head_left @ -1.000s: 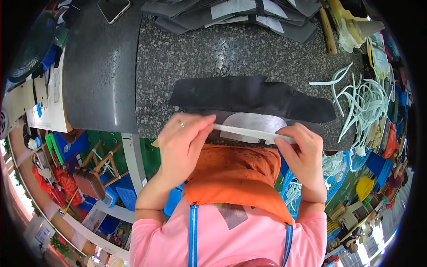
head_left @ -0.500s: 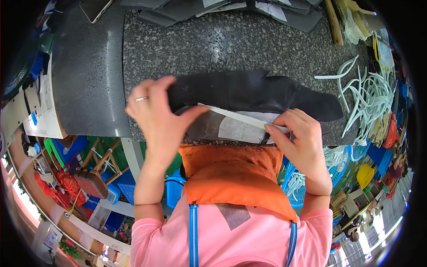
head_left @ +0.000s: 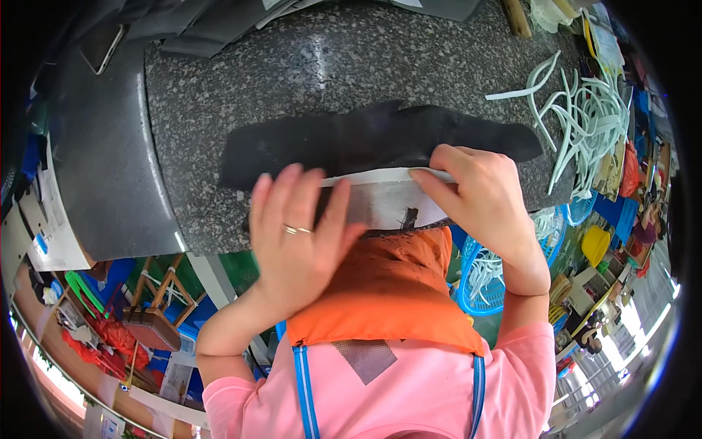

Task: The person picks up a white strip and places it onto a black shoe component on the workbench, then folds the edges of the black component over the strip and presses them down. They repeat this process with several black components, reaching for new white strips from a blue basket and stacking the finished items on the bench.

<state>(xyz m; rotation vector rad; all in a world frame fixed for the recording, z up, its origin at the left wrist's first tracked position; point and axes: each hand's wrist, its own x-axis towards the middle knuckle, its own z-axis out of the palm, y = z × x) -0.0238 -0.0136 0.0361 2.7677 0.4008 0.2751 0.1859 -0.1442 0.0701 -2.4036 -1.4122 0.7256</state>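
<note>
A long black piece of leather-like material lies along the near edge of the speckled stone worktop. A narrow white strip runs along its near edge, above a pale grey patch. My right hand is closed at the strip's right part, thumb and forefinger pinching the strip and the black edge. My left hand is open, its fingers apart over the left end of the strip. Those fingers hide that end, so whether they press on it is unclear.
Loose pale green strips are heaped at the right of the stone worktop. Dark cut pieces and a phone lie at the far left. A blue basket with more strips stands below the right edge.
My left hand has moved nearer and right, swinging its fingers over the strip. My right hand has moved left along it. The strip now lies along the black edge; the view has shifted.
</note>
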